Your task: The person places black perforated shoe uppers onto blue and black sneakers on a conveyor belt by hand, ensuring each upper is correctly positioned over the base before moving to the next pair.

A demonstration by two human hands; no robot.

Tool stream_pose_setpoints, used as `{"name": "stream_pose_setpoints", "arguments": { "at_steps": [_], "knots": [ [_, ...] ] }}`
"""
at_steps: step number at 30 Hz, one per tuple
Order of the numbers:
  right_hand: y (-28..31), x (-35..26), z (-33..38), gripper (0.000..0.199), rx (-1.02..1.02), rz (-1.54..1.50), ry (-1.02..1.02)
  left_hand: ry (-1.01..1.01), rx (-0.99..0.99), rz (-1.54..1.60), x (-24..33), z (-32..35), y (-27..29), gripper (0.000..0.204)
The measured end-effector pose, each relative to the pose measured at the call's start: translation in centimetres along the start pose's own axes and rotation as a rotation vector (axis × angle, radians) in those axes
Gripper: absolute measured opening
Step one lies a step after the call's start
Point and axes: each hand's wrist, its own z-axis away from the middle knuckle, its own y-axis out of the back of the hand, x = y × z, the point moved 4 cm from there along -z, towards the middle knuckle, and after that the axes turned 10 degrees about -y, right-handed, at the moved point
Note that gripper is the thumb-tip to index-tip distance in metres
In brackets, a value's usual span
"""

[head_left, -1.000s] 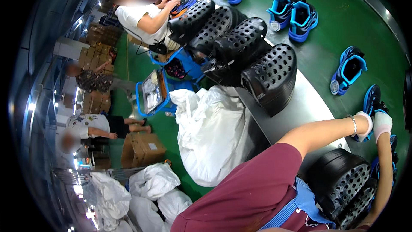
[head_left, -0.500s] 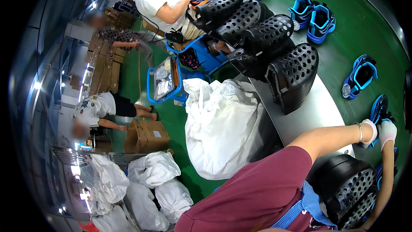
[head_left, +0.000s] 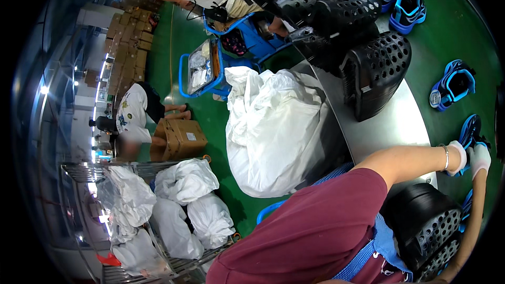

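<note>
Over on the right, down on the green worktop: a blue and black shoe. Resting against it, one on each side: the left hand and the right hand, both in pale gloves. Cannot tell how tight, with most of the fingers tucked out of sight or too small to see.

Looks like a light shoe, easy to pick up with one hand. Probably soft and squashy on top, and thicker and more bouncy at the blue sole. Bends a bit, most likely, and not likely to break from a bump. Maybe a tiny bit slippery to gloves. Best to take hold round the heel, or low down on both sides near the sole. Better not to pinch the soft opening too hard, so as not to squash it out of shape.

On the next shoe up the worktop, a round pale sticker at one end, too small to read. On the brown box far off to the left, a little white label, too tiny to read. On the dark red shirt, some white marks, cut off by blue cloth and not clear. On the shoe under the hands, no words big enough to see.
</note>
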Motion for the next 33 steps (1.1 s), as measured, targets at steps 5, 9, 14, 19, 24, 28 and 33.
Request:
{"name": "stream_pose_setpoints", "arguments": {
  "at_steps": [5, 9, 14, 19, 24, 28, 33],
  "knots": [
    [-1.1, 0.9, -1.2, 0.026, -0.010, -0.050, 0.054, -0.127, 0.439, 0.189, 1.0, 8.3, 0.1, 0.048],
    [-1.6, 1.5, -2.0, 0.024, 0.048, -0.155, 0.138, -0.199, 0.921, 0.141, 1.6, 18.6, -1.2, 0.037],
    [-0.4, 0.5, -2.3, 0.027, 0.022, -0.114, 0.139, 0.028, 0.907, 0.124, 1.9, 27.5, -9.0, 0.029],
    [0.0, 0.4, -2.6, 0.027, 0.019, -0.152, 0.183, -0.152, 1.054, -0.086, 2.8, 29.7, -8.9, 0.024],
    [0.5, -0.4, -1.8, 0.029, 0.071, -0.133, 0.167, -0.149, 1.088, -0.106, 2.9, 30.0, -8.8, 0.021],
    [-0.4, 0.6, -3.1, 0.031, 0.076, -0.127, 0.181, -0.158, 1.101, -0.072, 2.8, 29.8, -9.0, 0.017],
    [-1.5, 0.5, -4.3, 0.033, 0.106, -0.167, 0.226, -0.143, 1.127, -0.067, 2.7, 30.0, -9.3, 0.015]
  ]
}}
